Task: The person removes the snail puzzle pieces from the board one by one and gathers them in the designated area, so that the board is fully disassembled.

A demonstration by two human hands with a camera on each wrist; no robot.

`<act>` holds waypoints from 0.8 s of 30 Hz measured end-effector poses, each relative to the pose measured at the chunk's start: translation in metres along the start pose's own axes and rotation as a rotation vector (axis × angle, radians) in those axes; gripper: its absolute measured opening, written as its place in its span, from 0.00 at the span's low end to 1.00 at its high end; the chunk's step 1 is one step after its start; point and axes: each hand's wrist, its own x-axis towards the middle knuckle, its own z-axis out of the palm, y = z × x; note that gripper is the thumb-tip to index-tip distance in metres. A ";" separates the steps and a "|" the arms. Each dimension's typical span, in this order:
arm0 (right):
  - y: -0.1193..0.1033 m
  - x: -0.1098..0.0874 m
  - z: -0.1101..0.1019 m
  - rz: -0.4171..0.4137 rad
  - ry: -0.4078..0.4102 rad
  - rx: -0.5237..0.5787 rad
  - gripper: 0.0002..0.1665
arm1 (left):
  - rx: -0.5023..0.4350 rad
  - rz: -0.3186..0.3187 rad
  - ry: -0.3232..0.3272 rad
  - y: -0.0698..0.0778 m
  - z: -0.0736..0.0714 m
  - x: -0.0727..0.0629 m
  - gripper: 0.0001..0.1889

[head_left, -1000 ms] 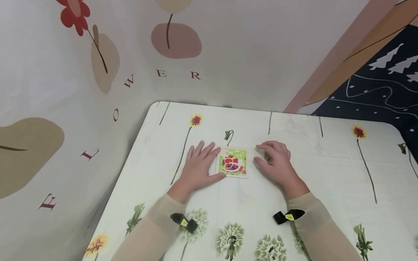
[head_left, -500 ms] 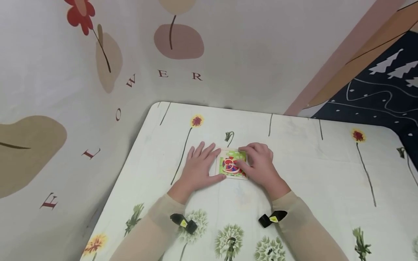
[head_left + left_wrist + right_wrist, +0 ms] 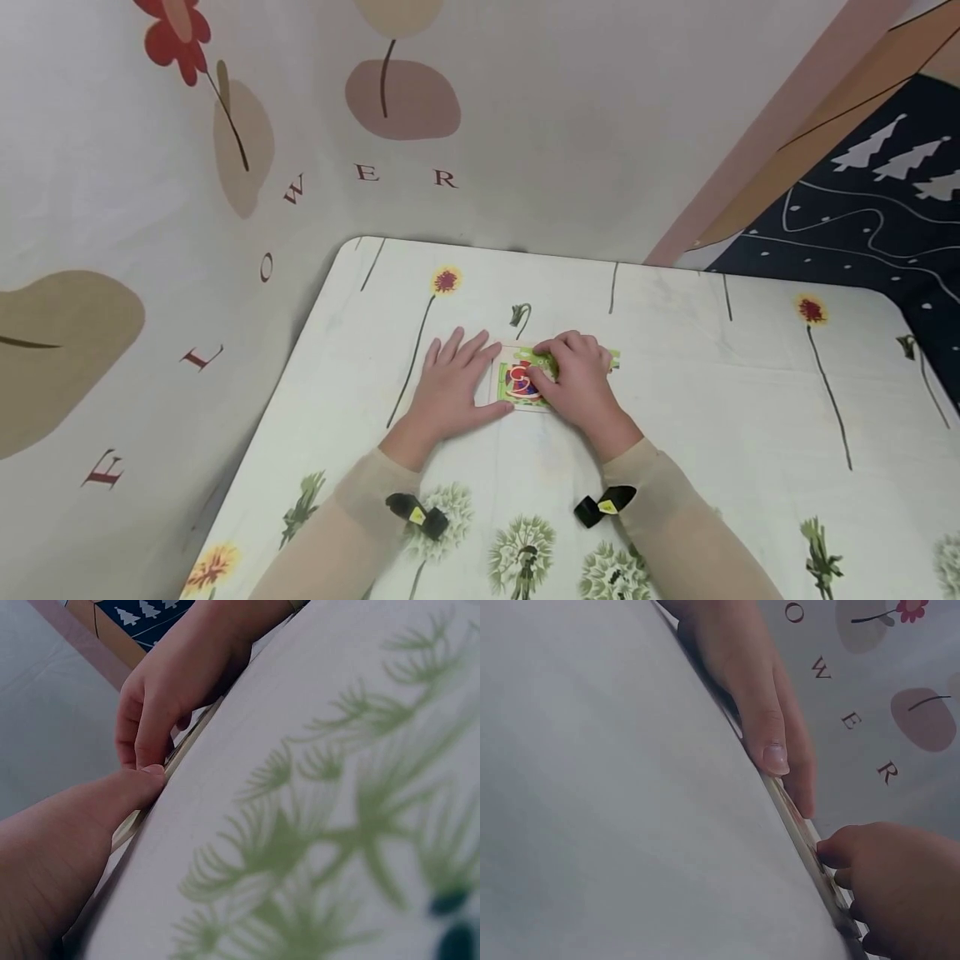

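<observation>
A flat square jigsaw puzzle (image 3: 510,397) with a red and purple snail picture on green lies on the table. My left hand (image 3: 448,392) is spread flat at its left side, index fingertip by the far corner and thumb at the near edge. My right hand (image 3: 581,379) covers the puzzle's right part, fingers bent, with thumb and index tips on the picture and some space between them. I cannot tell whether they pinch a piece. A small green patterned piece (image 3: 615,360) shows just right of this hand. The right wrist view catches the puzzle's thin edge (image 3: 810,855) between both hands.
A white flower-print cloth covers the table (image 3: 720,400). Pale walls (image 3: 555,150) with painted shapes and letters rise behind and to the left. A dark patterned panel (image 3: 870,217) stands at the back right.
My right hand has moved left from beside the puzzle onto its right part, and the green piece now shows at that hand's right. My left hand has stayed in place.
</observation>
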 end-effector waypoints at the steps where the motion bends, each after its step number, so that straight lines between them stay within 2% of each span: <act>1: 0.000 0.000 0.000 0.003 -0.004 -0.005 0.19 | 0.001 0.000 0.000 0.000 0.000 0.000 0.51; 13: -0.008 0.001 0.001 0.062 -0.027 -0.074 0.19 | -0.002 0.003 0.005 0.000 0.000 0.001 0.51; 24: -0.013 0.003 -0.001 0.100 -0.066 -0.071 0.19 | -0.001 0.007 0.009 0.000 -0.001 0.001 0.51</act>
